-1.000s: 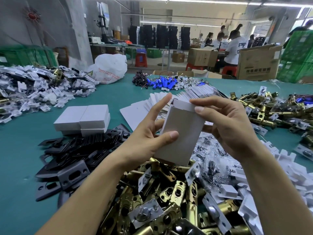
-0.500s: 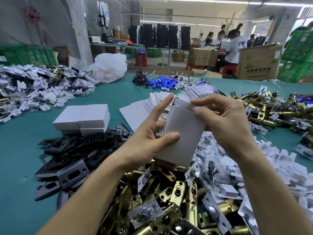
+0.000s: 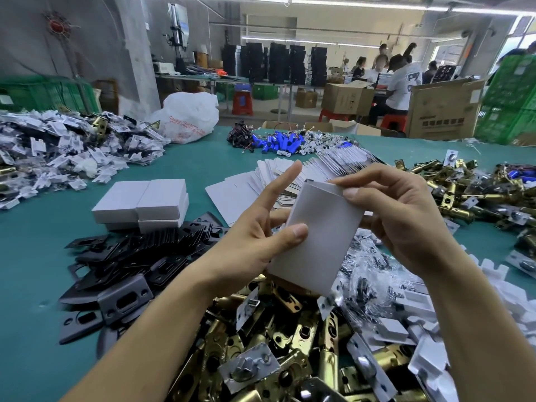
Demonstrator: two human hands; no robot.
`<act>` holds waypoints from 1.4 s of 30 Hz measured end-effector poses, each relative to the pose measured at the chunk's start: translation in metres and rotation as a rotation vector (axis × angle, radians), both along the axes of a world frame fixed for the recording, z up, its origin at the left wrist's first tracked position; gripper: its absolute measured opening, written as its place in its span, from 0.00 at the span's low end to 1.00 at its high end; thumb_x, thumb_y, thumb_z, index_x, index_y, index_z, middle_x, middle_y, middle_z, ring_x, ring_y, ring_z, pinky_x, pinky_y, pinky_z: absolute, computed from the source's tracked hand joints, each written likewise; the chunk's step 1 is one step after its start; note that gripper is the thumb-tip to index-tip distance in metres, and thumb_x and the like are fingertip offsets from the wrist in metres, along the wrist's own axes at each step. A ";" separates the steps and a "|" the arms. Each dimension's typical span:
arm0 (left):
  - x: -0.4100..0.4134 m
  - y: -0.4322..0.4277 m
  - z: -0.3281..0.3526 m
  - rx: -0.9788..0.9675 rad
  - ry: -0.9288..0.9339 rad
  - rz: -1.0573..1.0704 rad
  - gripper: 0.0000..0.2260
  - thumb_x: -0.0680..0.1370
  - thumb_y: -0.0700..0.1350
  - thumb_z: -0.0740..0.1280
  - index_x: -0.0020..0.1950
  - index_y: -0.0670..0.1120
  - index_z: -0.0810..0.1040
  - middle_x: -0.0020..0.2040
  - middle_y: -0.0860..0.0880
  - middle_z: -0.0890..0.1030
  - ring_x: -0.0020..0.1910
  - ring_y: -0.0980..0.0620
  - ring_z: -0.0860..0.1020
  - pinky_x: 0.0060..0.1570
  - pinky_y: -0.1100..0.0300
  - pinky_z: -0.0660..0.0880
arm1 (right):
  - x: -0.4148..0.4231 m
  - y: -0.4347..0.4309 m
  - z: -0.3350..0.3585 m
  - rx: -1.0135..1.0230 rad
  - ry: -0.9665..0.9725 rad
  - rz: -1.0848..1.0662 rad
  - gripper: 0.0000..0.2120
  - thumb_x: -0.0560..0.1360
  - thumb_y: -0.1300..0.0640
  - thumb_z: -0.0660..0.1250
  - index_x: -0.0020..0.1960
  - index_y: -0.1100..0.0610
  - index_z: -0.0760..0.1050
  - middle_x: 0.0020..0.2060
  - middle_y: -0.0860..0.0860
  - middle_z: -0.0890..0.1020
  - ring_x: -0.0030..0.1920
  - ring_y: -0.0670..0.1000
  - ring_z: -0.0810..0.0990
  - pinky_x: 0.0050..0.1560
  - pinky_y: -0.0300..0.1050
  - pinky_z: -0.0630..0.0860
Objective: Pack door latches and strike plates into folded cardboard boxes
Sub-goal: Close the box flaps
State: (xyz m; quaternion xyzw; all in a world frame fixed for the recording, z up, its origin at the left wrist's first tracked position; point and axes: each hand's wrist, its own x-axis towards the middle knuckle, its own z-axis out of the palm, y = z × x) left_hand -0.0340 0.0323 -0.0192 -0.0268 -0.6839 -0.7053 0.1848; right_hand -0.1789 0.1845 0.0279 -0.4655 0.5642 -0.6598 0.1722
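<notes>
Box location: I have the white cardboard box (image 3: 319, 236) up in the air between both hands, above the heap of brass latches (image 3: 290, 343) and clear of the tabletop (image 3: 34, 256).
Left hand: my left hand (image 3: 255, 236) grips the box low down. The thumb is flat on the front face, the other fingers are behind it, and the index finger sticks straight up.
Right hand: my right hand (image 3: 400, 216) has its fingers curled over the top flap, pinching it.
Done: a small stack of closed boxes (image 3: 145, 201) sits beyond the black strike plates (image 3: 139, 256).
Left: I judge the job is at an early stage, with big piles of latches and plates and a fan of flat blanks (image 3: 246, 187) waiting. I cannot tell whether this box is filled.
Axis: the long axis is nearly upright, leaning slightly right. The flap end points up and away, and the broad face is toward me.
</notes>
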 end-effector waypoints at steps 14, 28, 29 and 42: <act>0.003 0.004 0.002 0.006 0.005 0.041 0.30 0.79 0.45 0.66 0.72 0.74 0.62 0.62 0.45 0.81 0.57 0.41 0.83 0.41 0.46 0.83 | 0.007 -0.003 -0.001 0.032 0.108 0.089 0.20 0.67 0.60 0.72 0.59 0.53 0.80 0.54 0.52 0.85 0.53 0.54 0.84 0.50 0.43 0.82; 0.005 0.003 0.005 0.012 0.005 0.099 0.27 0.78 0.48 0.66 0.68 0.75 0.64 0.57 0.46 0.84 0.54 0.43 0.84 0.40 0.47 0.82 | 0.012 -0.013 -0.009 -0.108 0.083 -0.021 0.14 0.66 0.60 0.74 0.51 0.57 0.81 0.49 0.51 0.86 0.47 0.50 0.86 0.45 0.40 0.81; 0.006 0.004 0.006 0.018 0.000 0.082 0.28 0.78 0.47 0.66 0.68 0.77 0.64 0.57 0.46 0.84 0.53 0.42 0.84 0.39 0.46 0.82 | 0.013 -0.013 -0.009 -0.109 0.083 -0.017 0.14 0.66 0.60 0.73 0.51 0.57 0.81 0.48 0.50 0.87 0.46 0.50 0.86 0.44 0.39 0.81; 0.002 0.008 0.010 -0.073 0.002 0.225 0.25 0.80 0.43 0.68 0.67 0.71 0.67 0.59 0.44 0.79 0.54 0.41 0.83 0.51 0.43 0.82 | 0.016 -0.014 -0.004 -0.081 0.053 -0.108 0.09 0.70 0.55 0.71 0.48 0.48 0.84 0.43 0.47 0.86 0.41 0.47 0.84 0.38 0.46 0.83</act>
